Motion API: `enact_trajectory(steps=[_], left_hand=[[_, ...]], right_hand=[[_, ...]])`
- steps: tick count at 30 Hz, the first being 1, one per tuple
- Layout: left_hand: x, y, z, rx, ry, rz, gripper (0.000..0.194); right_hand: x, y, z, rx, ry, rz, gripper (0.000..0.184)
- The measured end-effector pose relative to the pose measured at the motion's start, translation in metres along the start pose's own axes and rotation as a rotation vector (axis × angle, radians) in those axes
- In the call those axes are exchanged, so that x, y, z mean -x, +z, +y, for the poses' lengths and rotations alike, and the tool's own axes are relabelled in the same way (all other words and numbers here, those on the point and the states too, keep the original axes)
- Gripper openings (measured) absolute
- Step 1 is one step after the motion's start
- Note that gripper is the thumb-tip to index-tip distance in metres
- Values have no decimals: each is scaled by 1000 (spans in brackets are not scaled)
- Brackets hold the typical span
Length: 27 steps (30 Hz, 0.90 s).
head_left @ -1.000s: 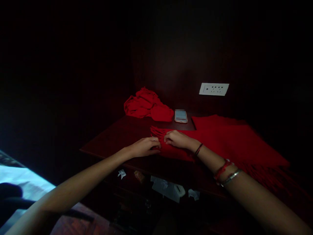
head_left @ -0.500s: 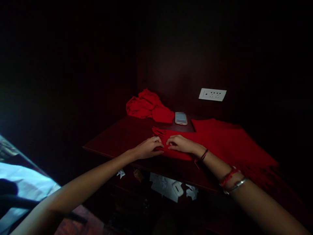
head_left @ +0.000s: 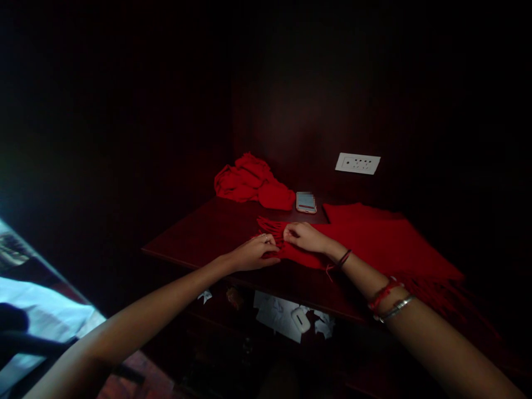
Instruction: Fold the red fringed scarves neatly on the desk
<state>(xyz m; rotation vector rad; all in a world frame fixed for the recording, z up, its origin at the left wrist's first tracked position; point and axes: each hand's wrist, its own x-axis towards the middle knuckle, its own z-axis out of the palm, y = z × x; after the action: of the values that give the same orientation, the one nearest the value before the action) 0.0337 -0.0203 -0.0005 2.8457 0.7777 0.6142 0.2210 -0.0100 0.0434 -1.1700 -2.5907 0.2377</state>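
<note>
A red fringed scarf (head_left: 369, 238) lies spread over the dark wooden desk, its left end fringe under my hands. My left hand (head_left: 254, 252), with a ring on one finger, rests at the scarf's near left corner. Its fingers are curled in on the cloth edge, and the thumb stretches along below them. Just to the right, my right hand (head_left: 306, 237) is closed in a pinch on the fringed end, palm down. Its fingertips are partly hidden, so the exact strands held do not show.
A crumpled red cloth (head_left: 253, 183) lies at the back left of the desk (head_left: 187, 233). A phone (head_left: 306, 202) stands beyond the scarf, below a wall socket (head_left: 357, 163). Under the desktop are papers (head_left: 276, 316) and a small white case (head_left: 300, 320).
My right hand has shifted slightly up and away, its fingers drawn closer together, and the fringed end has bunched a little. My left hand stays nearly in place.
</note>
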Motion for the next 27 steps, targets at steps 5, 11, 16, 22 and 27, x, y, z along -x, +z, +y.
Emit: enact_trajectory(steps=[5, 11, 16, 22, 27], left_hand=[[-1, -1, 5, -14, 0, -6, 29], [0, -3, 6, 1, 19, 1, 22], [2, -2, 2, 36, -22, 49, 15], [8, -20, -2, 2, 43, -41, 13], [-2, -33, -9, 7, 94, -55, 18]], right_hand=[[0, 2, 0, 7, -7, -33, 13], [2, 20, 6, -78, 54, -50, 10], [15, 29, 7, -201, 130, 96, 14], [56, 32, -1, 2, 36, 46, 41], [68, 39, -1, 119, 74, -140, 45]])
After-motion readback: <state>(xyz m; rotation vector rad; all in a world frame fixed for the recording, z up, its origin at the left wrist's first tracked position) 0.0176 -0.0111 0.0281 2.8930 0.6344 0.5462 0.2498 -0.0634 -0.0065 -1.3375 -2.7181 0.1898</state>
